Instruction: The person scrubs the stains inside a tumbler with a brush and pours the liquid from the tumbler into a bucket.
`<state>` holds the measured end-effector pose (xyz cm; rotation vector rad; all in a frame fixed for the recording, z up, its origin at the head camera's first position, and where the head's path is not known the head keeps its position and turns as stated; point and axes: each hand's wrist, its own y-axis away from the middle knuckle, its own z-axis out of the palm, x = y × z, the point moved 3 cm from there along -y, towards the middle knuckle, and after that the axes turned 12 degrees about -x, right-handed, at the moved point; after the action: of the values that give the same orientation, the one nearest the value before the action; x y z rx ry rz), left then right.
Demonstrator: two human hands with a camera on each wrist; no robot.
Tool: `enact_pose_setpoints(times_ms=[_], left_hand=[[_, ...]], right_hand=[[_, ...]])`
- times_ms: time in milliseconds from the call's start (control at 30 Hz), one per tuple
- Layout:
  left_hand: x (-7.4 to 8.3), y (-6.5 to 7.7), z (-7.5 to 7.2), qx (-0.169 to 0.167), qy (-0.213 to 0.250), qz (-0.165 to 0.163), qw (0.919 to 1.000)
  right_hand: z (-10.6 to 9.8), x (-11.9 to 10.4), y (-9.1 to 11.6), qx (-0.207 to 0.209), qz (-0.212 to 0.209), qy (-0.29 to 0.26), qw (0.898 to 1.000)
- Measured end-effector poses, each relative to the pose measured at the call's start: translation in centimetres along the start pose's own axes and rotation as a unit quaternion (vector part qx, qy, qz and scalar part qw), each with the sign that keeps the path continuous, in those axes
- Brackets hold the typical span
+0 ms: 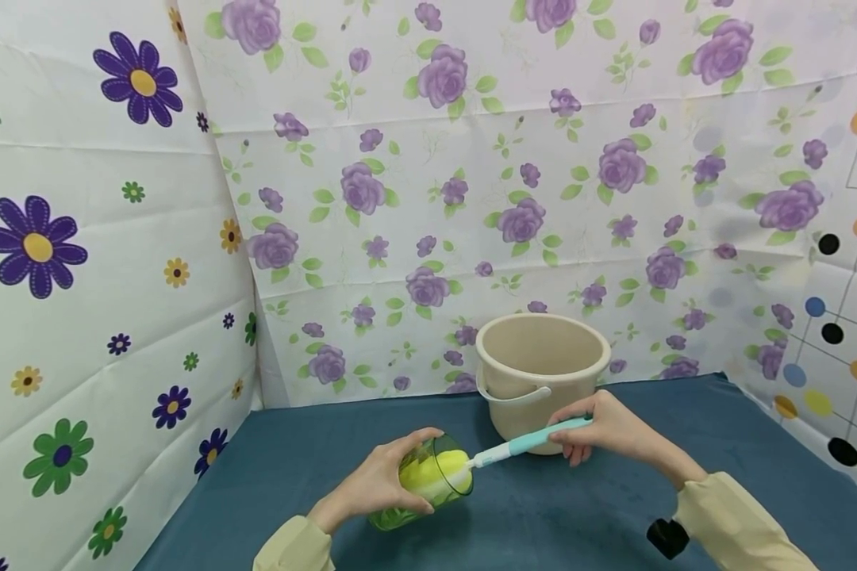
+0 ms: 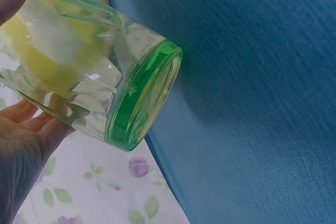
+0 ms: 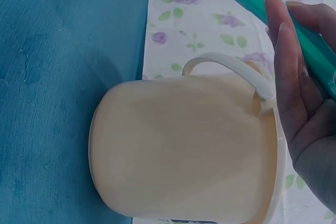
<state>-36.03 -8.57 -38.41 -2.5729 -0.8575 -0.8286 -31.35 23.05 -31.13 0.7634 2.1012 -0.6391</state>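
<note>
My left hand [image 1: 384,478] grips a clear green glass cup [image 1: 393,517], tilted with its mouth toward the right. In the left wrist view the cup's thick green base [image 2: 144,95] faces the blue cloth. A yellow-and-white sponge head [image 1: 436,473] sits inside the cup. It belongs to a cup brush, whose white and teal handle [image 1: 532,441] comes out of the mouth. My right hand [image 1: 603,428] holds that handle near its far end, thumb and fingers around it, as the right wrist view also shows.
A beige bucket [image 1: 500,381] with a white carrying handle [image 3: 231,69] stands behind the hands, near the back of the table. Blue cloth [image 1: 578,523] covers the table. Flower-printed sheets [image 1: 400,238] hang behind and at the sides. A black band piece [image 1: 667,538] is at my right sleeve.
</note>
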Motion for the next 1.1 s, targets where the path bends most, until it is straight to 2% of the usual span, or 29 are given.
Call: enact_pose_setpoints(times_ms=[567,800,933,1100], left_hand=[[0.2,0.1,0.1,0.004,-0.003,0.000,1.0000],[0.0,0.1,0.1,-0.004,0.008,0.005,0.9999],[0.1,0.0,0.0,-0.005,0.006,0.007,0.9999],[0.2,0.1,0.0,-0.004,0.001,0.004,1.0000]], right_hand=[[-0.3,-0.6,0.3,0.007,-0.028,-0.004,1.000],[-0.7,-0.5,0.7,0.010,-0.021,0.007,1.000],[-0.9,-0.3,0.9,0.007,-0.016,0.006,1.000],[-1.3,1.1,1.0,-0.001,-0.013,0.001,1.000]])
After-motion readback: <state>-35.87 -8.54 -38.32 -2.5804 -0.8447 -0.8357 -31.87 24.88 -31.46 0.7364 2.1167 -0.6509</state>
